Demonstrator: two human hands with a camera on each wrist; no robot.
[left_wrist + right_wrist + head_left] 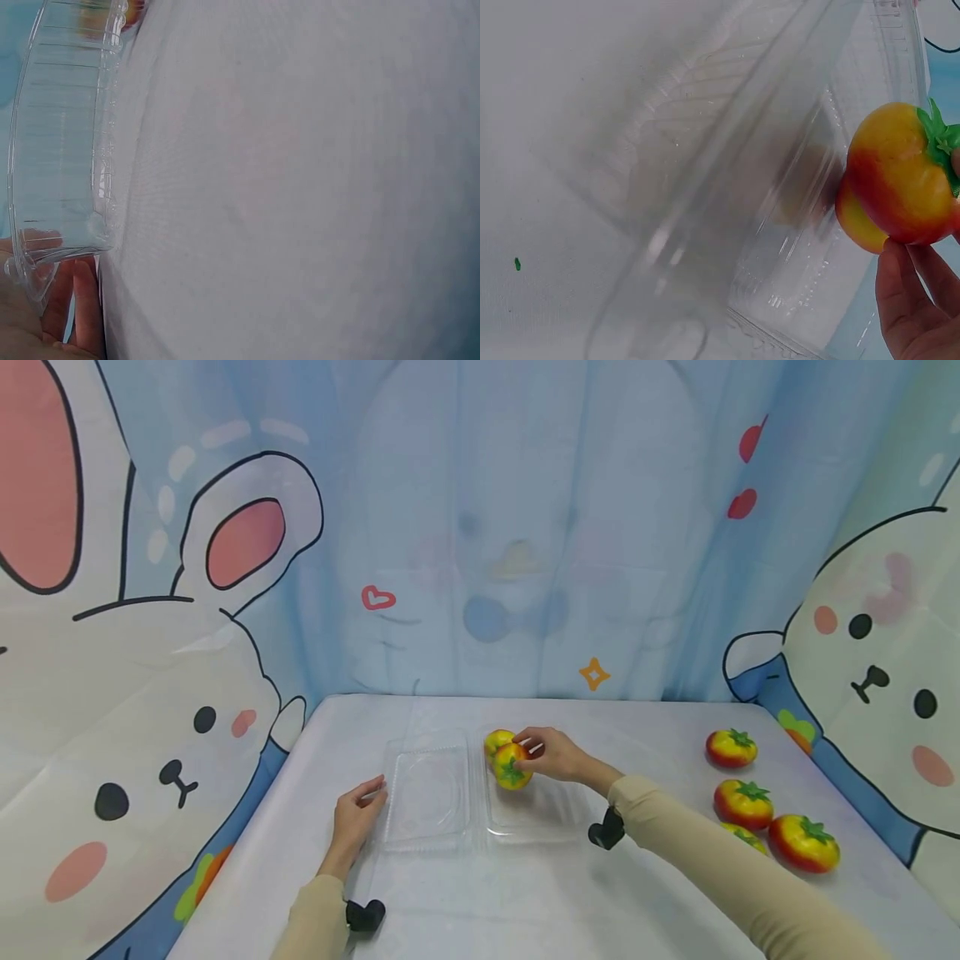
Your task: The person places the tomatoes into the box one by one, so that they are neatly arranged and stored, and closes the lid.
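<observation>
A pale-blue curtain [510, 468] — cartoon animals [150, 702] at both sides — hangs behind a white-covered table [487, 910].

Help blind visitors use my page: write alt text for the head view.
A person's right hand holds a red-yellow fruit at the right half of a clear container, beside another fruit. The left hand is at the container's left edge; four more fruits lie at right on a white table.
</observation>
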